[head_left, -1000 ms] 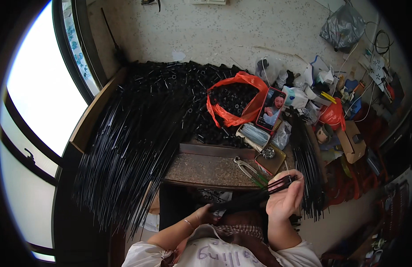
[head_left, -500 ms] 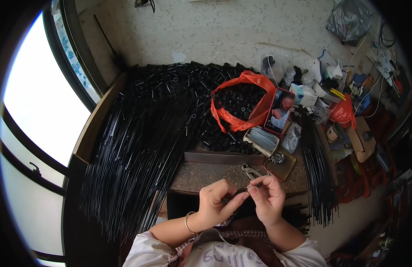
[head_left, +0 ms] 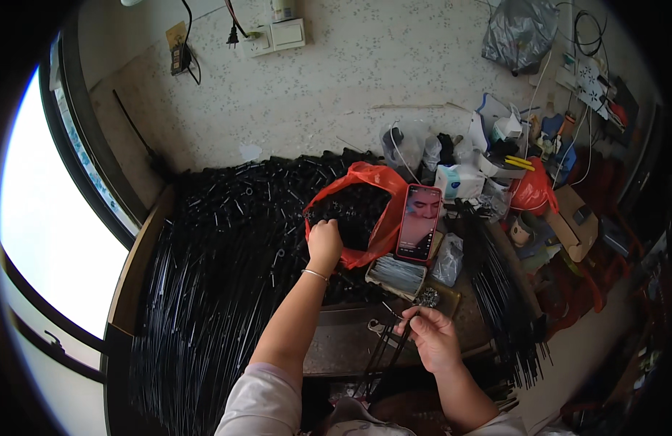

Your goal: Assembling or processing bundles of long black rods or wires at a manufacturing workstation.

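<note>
My left hand (head_left: 325, 243) reaches over the near left rim of a red plastic bag (head_left: 377, 174) full of small black parts. Its fingers are bunched and point down among the parts; the fingertips are hidden, so what they hold cannot be made out. Lower right, my right hand (head_left: 432, 338) pinches several thin black cables (head_left: 380, 356) between thumb and fingers. They hang down to the left, toward my lap, and one short end sticks up past the fingertips. A pair of pliers (head_left: 378, 328) lies on the brown tabletop (head_left: 339, 341), just left of my right hand.
A phone (head_left: 421, 221) leans beside the bag, behind a box of thin pale strips (head_left: 396, 275). Small metal pieces (head_left: 427, 296) lie close to my right hand. Long black cables (head_left: 205, 312) cover the left side; another bundle (head_left: 499, 305) hangs at right. Clutter includes a cardboard box (head_left: 572, 221).
My left hand has left my right hand and moved forward into the red bag. My right hand stays near the table edge, with cables now showing below it. The view has tilted up toward the wall.
</note>
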A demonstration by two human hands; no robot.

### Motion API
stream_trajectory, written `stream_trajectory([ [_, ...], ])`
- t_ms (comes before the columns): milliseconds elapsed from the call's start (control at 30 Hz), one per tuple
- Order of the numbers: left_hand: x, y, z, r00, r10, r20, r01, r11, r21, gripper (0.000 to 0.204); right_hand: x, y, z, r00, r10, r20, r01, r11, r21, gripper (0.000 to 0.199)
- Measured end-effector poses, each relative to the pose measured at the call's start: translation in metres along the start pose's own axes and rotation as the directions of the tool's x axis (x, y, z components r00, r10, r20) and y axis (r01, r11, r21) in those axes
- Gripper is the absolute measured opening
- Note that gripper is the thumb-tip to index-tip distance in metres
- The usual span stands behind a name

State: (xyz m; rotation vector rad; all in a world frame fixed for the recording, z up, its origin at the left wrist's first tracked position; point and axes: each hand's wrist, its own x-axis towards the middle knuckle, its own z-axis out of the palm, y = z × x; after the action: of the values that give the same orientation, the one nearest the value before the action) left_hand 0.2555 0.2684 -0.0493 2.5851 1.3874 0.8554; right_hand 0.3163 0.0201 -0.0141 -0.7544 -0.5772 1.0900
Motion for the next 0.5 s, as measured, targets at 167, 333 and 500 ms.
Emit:
stream_trajectory([
  [167, 0.001, 0.036, -0.002, 0.989, 0.151, 0.000, -0.150, 0.985, 0.086, 0.008, -0.007, -0.020, -0.011, 0.998, 0.014, -0.055, -0.015, 1.000, -0.022, 0.014],
  [333, -0.031, 0.011, -0.040, 0.977, -0.163, -0.139, 0.004, 0.663, -0.749, 0.010, -0.019, -0.019, 0.000, 0.999, 0.028, -0.042, -0.034, 0.990, -0.135, 0.014],
  [500, -0.135, 0.025, -0.092, 0.873, 0.227, 0.431, 0.484, -0.499, -0.718, 0.020, -0.041, 0.014, 0.026, 0.995, 0.031, 0.090, -0.023, 0.996, -0.087, 0.012],
])
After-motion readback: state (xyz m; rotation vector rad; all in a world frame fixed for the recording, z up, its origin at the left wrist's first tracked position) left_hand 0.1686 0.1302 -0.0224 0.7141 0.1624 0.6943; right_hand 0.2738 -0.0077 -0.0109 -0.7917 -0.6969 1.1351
